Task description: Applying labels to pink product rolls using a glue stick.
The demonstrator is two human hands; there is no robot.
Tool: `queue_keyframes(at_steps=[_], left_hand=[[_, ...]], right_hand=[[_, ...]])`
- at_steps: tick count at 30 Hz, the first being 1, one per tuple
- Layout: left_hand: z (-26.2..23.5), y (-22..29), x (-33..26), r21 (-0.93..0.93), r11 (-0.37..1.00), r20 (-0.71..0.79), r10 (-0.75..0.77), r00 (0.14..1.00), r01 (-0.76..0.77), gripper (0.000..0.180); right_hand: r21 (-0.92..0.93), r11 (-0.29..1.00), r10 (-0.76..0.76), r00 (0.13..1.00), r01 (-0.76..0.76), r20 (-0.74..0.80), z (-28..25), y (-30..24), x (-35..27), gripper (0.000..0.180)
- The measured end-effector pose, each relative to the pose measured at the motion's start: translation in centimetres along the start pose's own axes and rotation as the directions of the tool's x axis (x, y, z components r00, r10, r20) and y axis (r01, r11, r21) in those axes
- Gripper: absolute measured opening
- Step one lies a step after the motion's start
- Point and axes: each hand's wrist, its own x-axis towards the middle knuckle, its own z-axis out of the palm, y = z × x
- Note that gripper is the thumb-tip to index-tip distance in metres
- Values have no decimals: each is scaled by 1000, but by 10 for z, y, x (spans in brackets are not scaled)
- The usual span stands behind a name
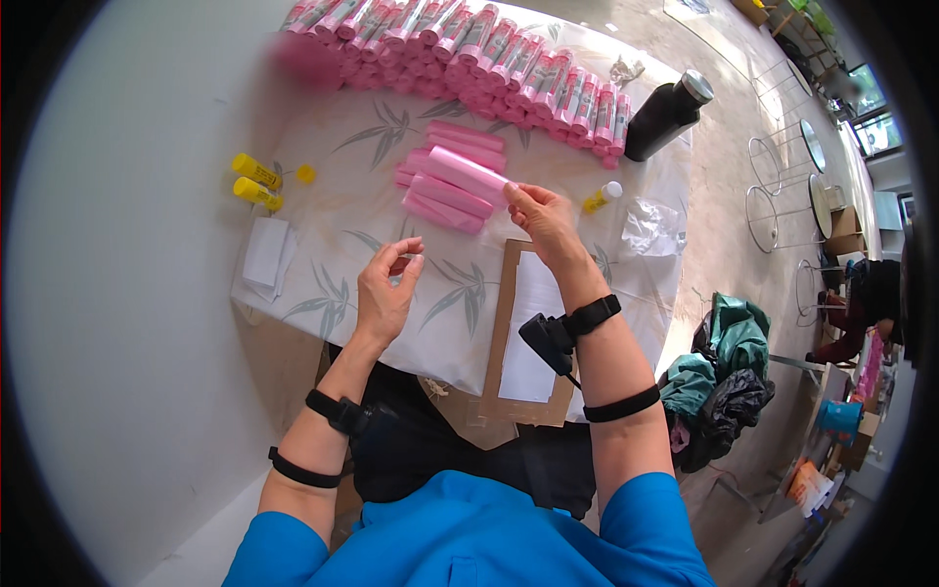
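Note:
My right hand pinches the near right end of a pink plastic roll between thumb and fingertips. That roll lies on top of a small pile of several bare pink rolls in the middle of the table. Nearer to me and to the left, my left hand hovers over the tablecloth with its fingers loosely bent and apart, nothing in it. Just below my right hand lies a brown cardboard sheet with white paper on it.
Many labelled pink rolls are stacked along the far edge. A black bottle stands at the far right, with a glue stick and crumpled clear plastic nearer. Yellow glue sticks and white slips lie left, beside the wall.

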Motion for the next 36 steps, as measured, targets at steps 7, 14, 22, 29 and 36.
queue_keyframes(at_steps=[7, 14, 22, 29, 36], left_hand=[[-4, -3, -8, -232, 964, 9, -127, 992, 125, 32], [2, 67, -36, -725, 667, 186, -51, 981, 172, 47], [1, 111, -110, -850, 374, 352, -119, 929, 370, 45], [-12, 135, -162, -808, 475, 398, 5, 917, 348, 40], [-10, 146, -200, -555, 823, 224, 290, 930, -123, 22]], right_hand=[[198, 976, -78, 992, 96, -97, 2, -14, -9, 27], [-549, 592, -744, 662, 591, -90, 41, -25, -122, 21], [-687, -158, -859, 245, 709, 450, 47, -8, -236, 36], [-627, -149, -880, 186, 765, 436, 39, -5, -301, 36], [-679, 292, -860, 495, 674, 122, 37, 10, -352, 40]])
